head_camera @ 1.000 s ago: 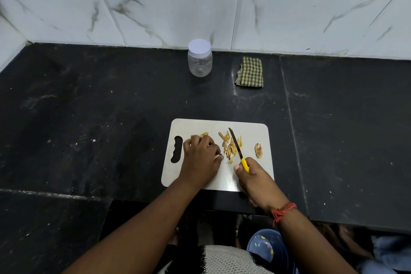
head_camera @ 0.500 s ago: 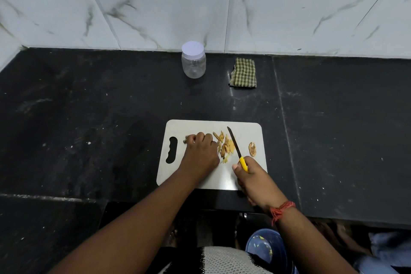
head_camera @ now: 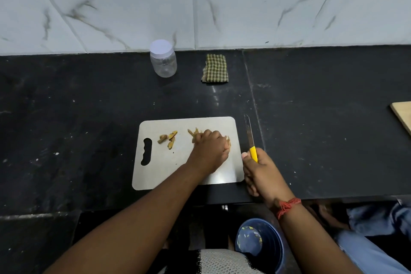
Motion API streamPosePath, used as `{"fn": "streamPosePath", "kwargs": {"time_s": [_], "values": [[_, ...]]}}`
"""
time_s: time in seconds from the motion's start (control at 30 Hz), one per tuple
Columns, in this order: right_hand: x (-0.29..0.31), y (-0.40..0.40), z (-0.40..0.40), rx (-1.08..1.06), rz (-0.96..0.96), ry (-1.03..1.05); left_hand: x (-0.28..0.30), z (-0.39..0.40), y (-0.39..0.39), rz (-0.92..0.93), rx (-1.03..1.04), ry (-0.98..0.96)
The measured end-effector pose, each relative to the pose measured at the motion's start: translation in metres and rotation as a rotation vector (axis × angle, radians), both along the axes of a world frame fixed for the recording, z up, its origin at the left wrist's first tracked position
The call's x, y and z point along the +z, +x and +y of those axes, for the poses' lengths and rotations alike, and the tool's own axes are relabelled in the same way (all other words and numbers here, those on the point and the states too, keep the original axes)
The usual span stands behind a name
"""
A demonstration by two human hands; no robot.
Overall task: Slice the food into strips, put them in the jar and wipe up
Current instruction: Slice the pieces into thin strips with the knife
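A white cutting board [head_camera: 160, 176] lies on the black counter. My left hand [head_camera: 210, 151] covers a pile of yellow-brown food strips [head_camera: 193, 134] at the board's right side, fingers curled over them; strips stick out on both sides of the hand. A few uncut pieces [head_camera: 169, 138] lie near the board's handle hole. My right hand [head_camera: 261, 173] grips a yellow-handled knife [head_camera: 249, 131], its blade pointing away just past the board's right edge. The clear jar [head_camera: 163, 60] with a white lid stands by the wall, and a checked cloth [head_camera: 215, 68] lies to its right.
A wooden board corner [head_camera: 402, 115] juts in at the right edge. Below the counter's front edge stands a blue bucket [head_camera: 258, 242] with scraps inside. A marble-tiled wall backs the counter.
My left hand moved right from the uncut pieces onto the strip pile. The knife moved off the board to its right edge.
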State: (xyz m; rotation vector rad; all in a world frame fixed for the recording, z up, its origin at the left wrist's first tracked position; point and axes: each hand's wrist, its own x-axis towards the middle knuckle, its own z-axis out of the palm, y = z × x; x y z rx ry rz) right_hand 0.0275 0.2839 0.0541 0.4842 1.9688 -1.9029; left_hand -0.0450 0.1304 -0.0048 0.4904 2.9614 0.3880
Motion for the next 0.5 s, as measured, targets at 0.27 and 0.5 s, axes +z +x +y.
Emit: {"fn": "streamPosePath", "kwargs": {"time_s": [0.27,0.5], "values": [[0.0,0.009,0.018,-0.046,-0.009,-0.072,0.003,-0.006,0.001,-0.082,0.056,0.159],[0.002,0.006,0.014,-0.014,-0.014,-0.067,0.008,-0.007,0.004,-0.032,0.081,0.175]]}}
